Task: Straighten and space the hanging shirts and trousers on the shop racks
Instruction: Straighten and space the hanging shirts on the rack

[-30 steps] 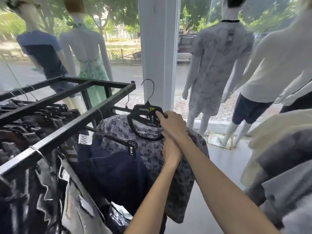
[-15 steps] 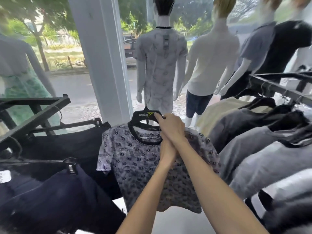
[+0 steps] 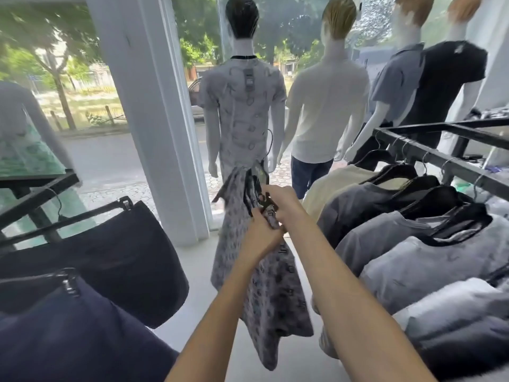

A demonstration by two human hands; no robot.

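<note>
Patterned grey shirt (image 3: 275,285) on black hanger (image 3: 261,176), held edge-on in the aisle beside right rack rail (image 3: 429,155); right grip (image 3: 283,201) curled round hanger, left grip (image 3: 260,238) pinching fabric; best hooked squarely, spaced from beige shirt (image 3: 338,183)

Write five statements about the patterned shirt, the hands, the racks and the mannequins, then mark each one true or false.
1. The right hand grips the hanger of the patterned shirt, and the left hand grips its fabric. True.
2. The patterned shirt hangs on the right rack. False: it is held up in the aisle between the racks.
3. The shirts on the right rack hang on black hangers. True.
4. The mannequins face the camera. False: their backs are to it and they look out of the window.
5. The cream shirt is the nearest one on the right rack. False: it is the farthest, at the window end.
</note>
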